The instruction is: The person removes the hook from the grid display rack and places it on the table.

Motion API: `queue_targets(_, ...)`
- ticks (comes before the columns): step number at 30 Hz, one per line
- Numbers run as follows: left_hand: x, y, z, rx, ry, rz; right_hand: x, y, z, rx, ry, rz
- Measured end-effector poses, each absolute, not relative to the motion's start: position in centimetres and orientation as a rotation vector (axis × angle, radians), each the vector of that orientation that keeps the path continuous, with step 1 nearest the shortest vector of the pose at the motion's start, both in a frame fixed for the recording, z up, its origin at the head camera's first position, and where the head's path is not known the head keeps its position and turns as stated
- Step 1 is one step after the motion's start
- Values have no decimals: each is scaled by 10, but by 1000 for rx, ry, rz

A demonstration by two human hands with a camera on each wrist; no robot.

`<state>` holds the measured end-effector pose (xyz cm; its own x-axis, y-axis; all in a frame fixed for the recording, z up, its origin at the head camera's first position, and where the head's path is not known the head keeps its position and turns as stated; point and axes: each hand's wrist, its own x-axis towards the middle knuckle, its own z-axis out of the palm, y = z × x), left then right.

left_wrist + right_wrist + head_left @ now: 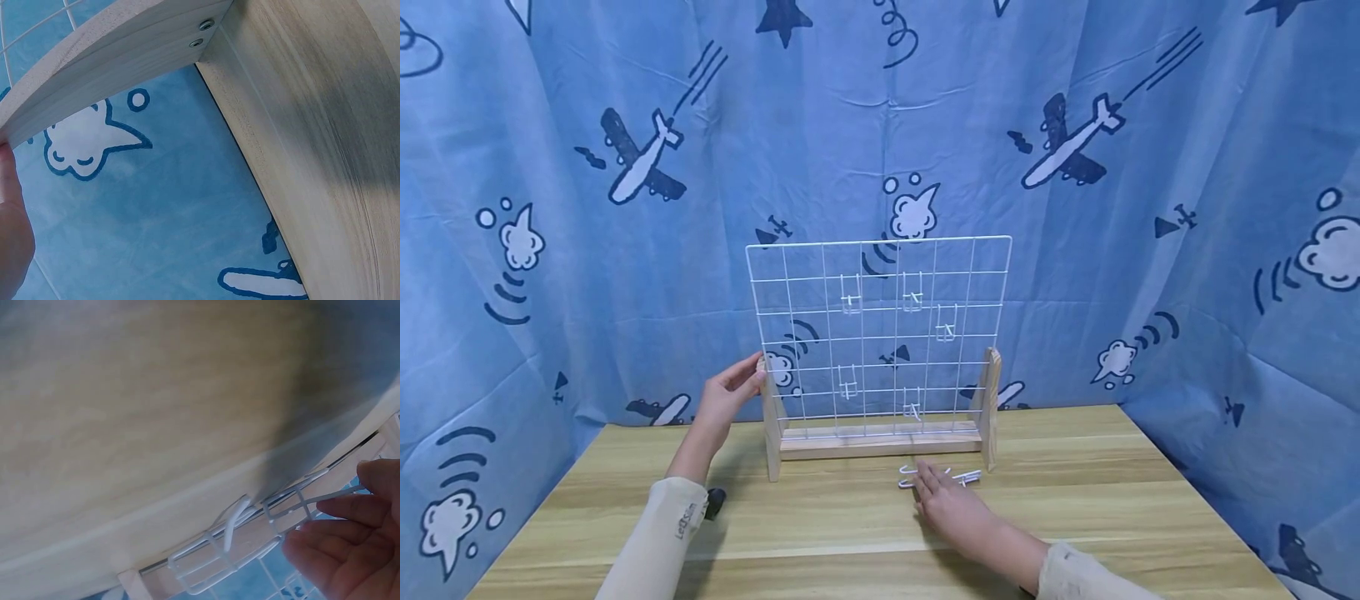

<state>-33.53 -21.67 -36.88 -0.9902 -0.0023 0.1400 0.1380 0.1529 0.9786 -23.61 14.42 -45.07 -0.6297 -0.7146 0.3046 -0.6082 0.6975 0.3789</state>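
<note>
A white wire grid panel (880,337) stands upright in a wooden stand (880,450), with several white wire hooks (912,298) hung on it. My left hand (726,396) grips the upper part of the stand's left upright, fingers behind and thumb in front. In the left wrist view, a fingertip presses the edge of that upright (125,62). In front of the stand, loose white wire hooks (966,477) lie on the table. My right hand (951,508) is over them, pinching the wire end of one hook (290,509) between thumb and index finger. Another loose hook (203,562) lies beside it.
The light wooden table (827,533) reaches back to a blue curtain (820,125) printed with planes and clouds, which also hangs at both sides. A small black object (716,503) shows by the left sleeve. Screws (206,24) join the stand's parts.
</note>
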Motion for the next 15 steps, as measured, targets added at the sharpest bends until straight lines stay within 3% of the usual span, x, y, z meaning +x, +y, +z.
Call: queue_targets(15, -333, -215, -370, -151, -2303, -1898, -232, 144, -454, 944, -2521, -292)
